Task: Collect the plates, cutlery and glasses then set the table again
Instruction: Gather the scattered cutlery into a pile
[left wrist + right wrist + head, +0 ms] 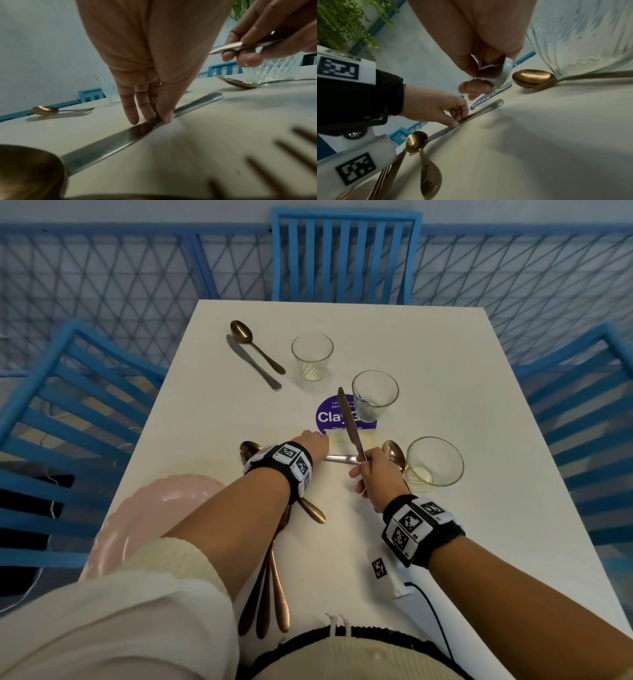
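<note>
A steel knife (340, 459) lies flat on the white table (428, 364), in front of the purple sticker. My left hand (317, 441) reaches over it, and its thumb and fingertips (167, 119) pinch the knife (109, 146) near the middle, still on the tabletop. Just to the right, my right hand (363, 467) grips a second steel knife (347, 419) by the handle. It is lifted off the table with the blade pointing away from me. The right wrist view shows that handle (505, 73) between my curled fingers.
Three empty glasses (312, 356) (375, 395) (434, 462) stand on the table, with a copper spoon (394, 451) beside the nearest. Another spoon (255, 345) and knife (251, 361) lie far left. Stacked pink plates (147, 518) and copper forks (270, 577) sit near me. Blue chairs surround the table.
</note>
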The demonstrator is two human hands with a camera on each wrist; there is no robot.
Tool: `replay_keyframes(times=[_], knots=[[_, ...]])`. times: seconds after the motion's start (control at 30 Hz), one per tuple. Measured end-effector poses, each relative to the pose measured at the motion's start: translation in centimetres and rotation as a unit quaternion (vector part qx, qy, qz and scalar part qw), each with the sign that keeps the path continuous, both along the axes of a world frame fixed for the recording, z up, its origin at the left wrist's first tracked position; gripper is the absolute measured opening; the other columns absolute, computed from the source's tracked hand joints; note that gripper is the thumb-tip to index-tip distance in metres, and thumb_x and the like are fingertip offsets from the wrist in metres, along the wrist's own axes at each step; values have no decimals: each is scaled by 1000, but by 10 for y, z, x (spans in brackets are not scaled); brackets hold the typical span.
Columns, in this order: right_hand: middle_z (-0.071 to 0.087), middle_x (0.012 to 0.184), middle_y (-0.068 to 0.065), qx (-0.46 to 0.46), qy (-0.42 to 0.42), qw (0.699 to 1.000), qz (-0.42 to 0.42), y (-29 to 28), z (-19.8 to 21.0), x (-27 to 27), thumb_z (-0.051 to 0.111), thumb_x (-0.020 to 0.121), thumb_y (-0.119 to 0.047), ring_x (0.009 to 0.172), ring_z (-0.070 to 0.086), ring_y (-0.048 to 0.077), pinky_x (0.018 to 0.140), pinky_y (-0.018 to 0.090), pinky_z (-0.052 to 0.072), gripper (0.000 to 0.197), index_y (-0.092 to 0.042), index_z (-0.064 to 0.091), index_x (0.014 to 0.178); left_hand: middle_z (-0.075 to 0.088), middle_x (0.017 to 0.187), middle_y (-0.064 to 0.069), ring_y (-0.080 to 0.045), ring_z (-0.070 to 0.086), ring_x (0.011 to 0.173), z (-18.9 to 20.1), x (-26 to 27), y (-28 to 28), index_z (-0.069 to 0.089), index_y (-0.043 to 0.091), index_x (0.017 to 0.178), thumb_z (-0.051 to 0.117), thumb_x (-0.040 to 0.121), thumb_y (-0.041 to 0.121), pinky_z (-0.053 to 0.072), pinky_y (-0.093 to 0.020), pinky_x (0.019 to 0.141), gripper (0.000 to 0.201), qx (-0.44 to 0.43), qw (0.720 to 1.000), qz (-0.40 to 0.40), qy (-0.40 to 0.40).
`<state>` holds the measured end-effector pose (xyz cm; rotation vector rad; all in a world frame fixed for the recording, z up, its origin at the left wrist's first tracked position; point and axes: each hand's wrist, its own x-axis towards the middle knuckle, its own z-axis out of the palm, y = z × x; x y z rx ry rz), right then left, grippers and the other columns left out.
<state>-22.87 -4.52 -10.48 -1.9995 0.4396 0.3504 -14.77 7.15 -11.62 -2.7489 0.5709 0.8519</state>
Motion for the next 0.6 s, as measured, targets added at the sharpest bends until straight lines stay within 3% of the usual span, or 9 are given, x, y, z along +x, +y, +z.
replay_keyframes(times=[0.2,0.3,0.4,0.5,0.6], knots=[[57,88,9,-6,-3,1000,-4,0,6,-7,32,98,-4,51,47,13,45,19,37,23,-3,46,116,38,143,-20,-32,35,133,0,-3,3,30,-1,140,32,100,8,33,-38,109,41,23,999,-32,-18],[58,81,9,19,-3,999,-38,-1,7,-10,31,98,-7,50,47,12,42,17,38,17,-8,47,105,35,144,-17,-32,32,134,1,-5,7,29,1,141,35,99,9,32,-38,108,43,21,997,-59,-37],[60,85,8,-22,-22,999,-16,-1,5,-16,32,98,-7,53,49,12,49,20,37,12,-12,42,100,34,144,-17,-33,35,132,4,-4,10,33,4,138,40,98,11,34,-41,107,42,25,993,-109,-27],[62,89,5,-41,-22,999,-9,-1,3,-18,33,97,-7,55,50,11,52,20,37,15,-12,44,107,46,137,-17,-32,44,126,10,-1,13,43,3,131,32,100,19,36,-37,103,36,53,985,-164,-9],[59,89,2,-47,-47,998,-13,-1,6,-21,33,96,-3,59,51,10,54,18,39,31,-11,42,124,51,130,-16,-30,49,120,18,-2,14,46,3,125,33,99,13,36,-36,100,30,46,976,-211,-18]])
